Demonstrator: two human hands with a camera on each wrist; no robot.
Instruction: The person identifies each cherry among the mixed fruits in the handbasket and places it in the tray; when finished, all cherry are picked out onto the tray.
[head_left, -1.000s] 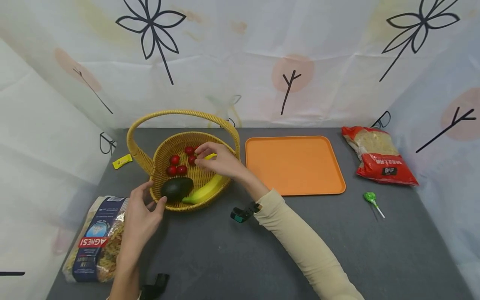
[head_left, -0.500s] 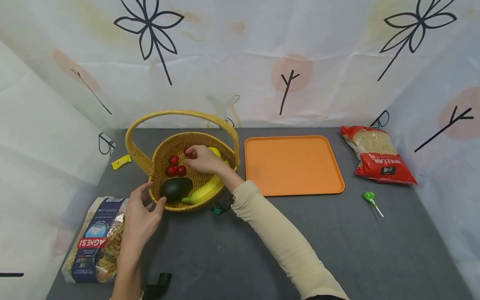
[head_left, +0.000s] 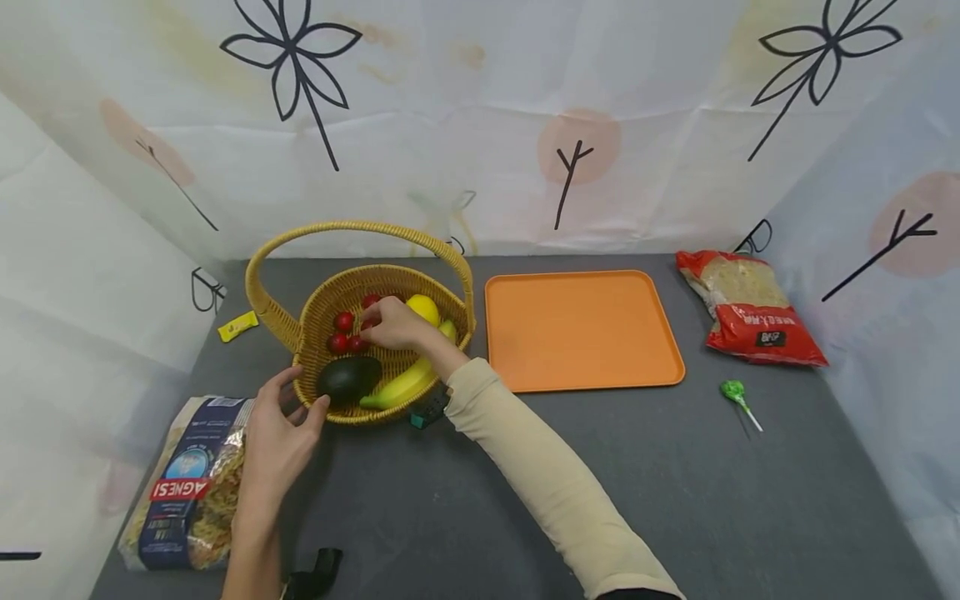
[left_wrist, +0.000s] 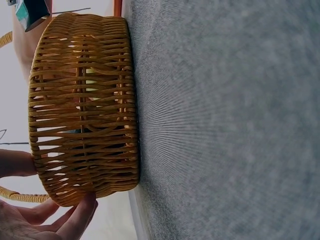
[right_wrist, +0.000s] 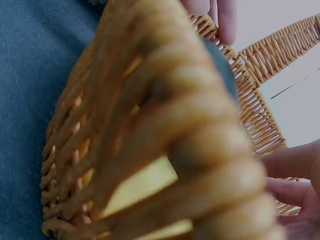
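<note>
In the head view a yellow wicker basket [head_left: 300, 321] stands at the back left. It holds a dark green avocado [head_left: 348, 380], a banana [head_left: 401, 387], a lemon [head_left: 423, 309] and several small round red fruits [head_left: 344, 322]. My left hand [head_left: 281, 433] grips the basket's near-left rim, with fingers against the outer weave in the left wrist view. My right hand [head_left: 397, 325] is inside the basket, its bent fingertips among the red fruits. A bit of red shows between those fingers; whether they pinch a fruit is hidden, and the basket wall blocks much of the right wrist view.
An orange tray [head_left: 585, 331] lies right of the basket. Farther right are a red-and-clear food bag [head_left: 753, 308] and a green lollipop [head_left: 733, 390]. A pasta bag [head_left: 183, 483] lies beside my left forearm, and a yellow wrapped candy [head_left: 238, 326] left of the basket.
My right hand has moved left and a little down inside the basket, uncovering the lemon and reaching the red fruits. My left hand has stayed on the rim.
</note>
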